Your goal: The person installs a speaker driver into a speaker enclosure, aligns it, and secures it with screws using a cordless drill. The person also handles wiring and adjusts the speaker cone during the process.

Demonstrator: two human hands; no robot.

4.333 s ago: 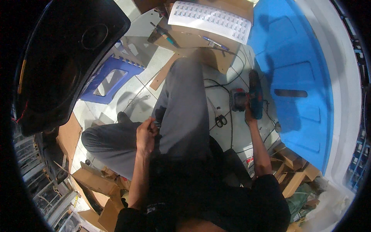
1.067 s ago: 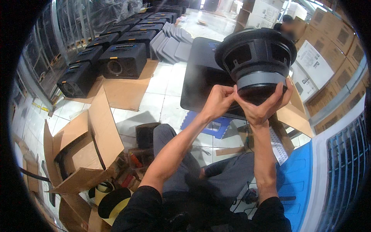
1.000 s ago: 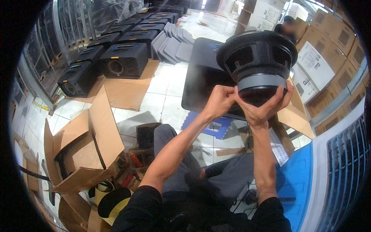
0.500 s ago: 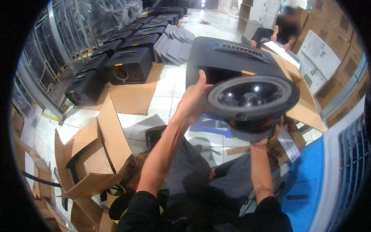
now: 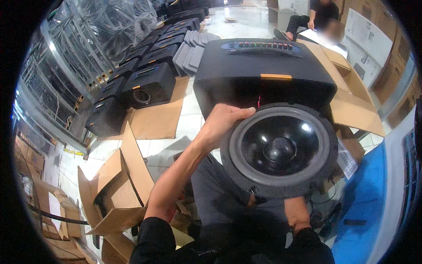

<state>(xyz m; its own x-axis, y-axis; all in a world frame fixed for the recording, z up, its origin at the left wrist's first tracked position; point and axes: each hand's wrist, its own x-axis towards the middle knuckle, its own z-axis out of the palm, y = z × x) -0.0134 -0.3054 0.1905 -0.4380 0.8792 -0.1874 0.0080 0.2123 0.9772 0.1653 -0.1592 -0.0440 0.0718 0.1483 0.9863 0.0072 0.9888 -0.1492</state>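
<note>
A large round black woofer [image 5: 281, 149] is held up in front of me, its cone tilted toward my view. My left hand [image 5: 226, 121] grips its upper left rim, thumb lying over the edge and fingers passing behind. Beneath the lower rim, my right forearm [image 5: 297, 211] reaches under the woofer; the right hand itself is hidden behind it. Just beyond stands a big black speaker cabinet [image 5: 220, 72] with a control panel [image 5: 263, 47] on top and an orange label [image 5: 276, 77]. A thin red wire [image 5: 259, 101] shows between cabinet and woofer.
An open cardboard box [image 5: 121, 185] stands at left. Rows of black speaker cabinets [image 5: 147, 86] and stacked grey panels [image 5: 189, 57] are farther left. Cardboard [image 5: 356, 105] and a blue-and-white appliance [image 5: 360, 207] flank me at right. Another person [image 5: 323, 15] sits at the far right.
The woofer has come lower and tipped so that its cone faces me more. My left hand stays on its rim; the right hand has passed out of sight beneath. My view has shifted.
</note>
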